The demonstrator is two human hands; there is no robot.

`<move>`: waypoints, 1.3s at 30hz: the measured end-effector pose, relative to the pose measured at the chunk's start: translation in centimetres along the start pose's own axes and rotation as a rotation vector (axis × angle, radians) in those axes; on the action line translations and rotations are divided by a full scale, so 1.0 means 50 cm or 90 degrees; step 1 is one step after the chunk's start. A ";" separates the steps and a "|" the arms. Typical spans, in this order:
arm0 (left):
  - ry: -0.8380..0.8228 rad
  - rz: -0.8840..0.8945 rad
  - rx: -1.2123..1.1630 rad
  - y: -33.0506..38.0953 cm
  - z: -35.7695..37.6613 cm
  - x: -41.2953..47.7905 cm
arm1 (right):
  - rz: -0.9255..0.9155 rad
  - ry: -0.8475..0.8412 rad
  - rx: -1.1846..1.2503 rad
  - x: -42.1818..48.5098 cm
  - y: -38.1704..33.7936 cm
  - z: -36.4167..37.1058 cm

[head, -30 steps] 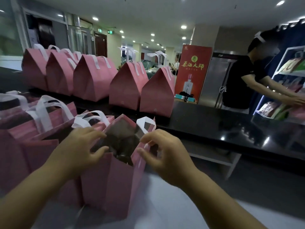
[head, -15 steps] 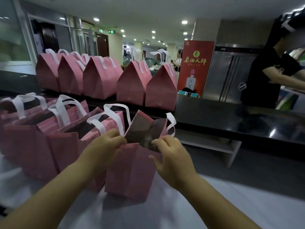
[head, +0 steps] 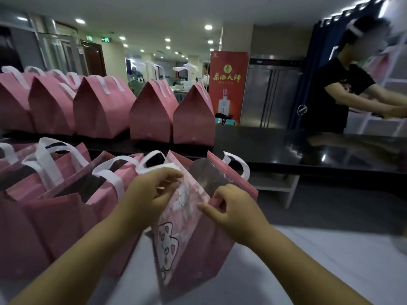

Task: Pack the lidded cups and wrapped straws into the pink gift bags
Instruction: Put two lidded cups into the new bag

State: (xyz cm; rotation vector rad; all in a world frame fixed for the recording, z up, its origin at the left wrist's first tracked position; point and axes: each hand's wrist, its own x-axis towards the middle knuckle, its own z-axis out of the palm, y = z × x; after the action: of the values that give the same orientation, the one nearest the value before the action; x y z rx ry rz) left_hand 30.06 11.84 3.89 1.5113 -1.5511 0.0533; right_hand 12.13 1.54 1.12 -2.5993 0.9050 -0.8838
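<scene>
A pink gift bag (head: 193,245) with white handles and a cartoon animal print stands on the white table in front of me. My left hand (head: 152,194) pinches its near-left top edge by a white handle. My right hand (head: 233,208) pinches the right top edge. The bag's mouth is narrow, with a dark lining showing. No cup or straw shows in this view; what is inside the bag is hidden.
Several open pink bags (head: 66,205) stand in a row to the left. Closed pink bags (head: 152,113) line a black counter (head: 308,150) behind. A person in a black shirt (head: 334,95) works at the right by white shelves. A red poster (head: 228,84) stands behind the counter.
Both hands have drawn the bag's top edges closer together, and the bag has turned so its printed side faces me. The view has swung slightly left.
</scene>
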 end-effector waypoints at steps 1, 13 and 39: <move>0.022 0.009 0.015 -0.005 -0.005 0.006 | 0.013 0.009 -0.009 -0.001 0.008 -0.007; 0.004 -0.138 0.064 -0.067 0.098 0.044 | 0.112 0.053 -0.019 -0.058 0.174 -0.138; -0.015 0.006 -0.014 0.331 0.614 0.062 | 0.237 0.165 -0.037 -0.279 0.679 -0.475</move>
State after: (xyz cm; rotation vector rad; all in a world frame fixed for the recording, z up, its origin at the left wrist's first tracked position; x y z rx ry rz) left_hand 0.06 -5.11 -2.29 1.4923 -1.5735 0.0242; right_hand -27.49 -16.86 -0.68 -2.2782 1.4444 -1.1091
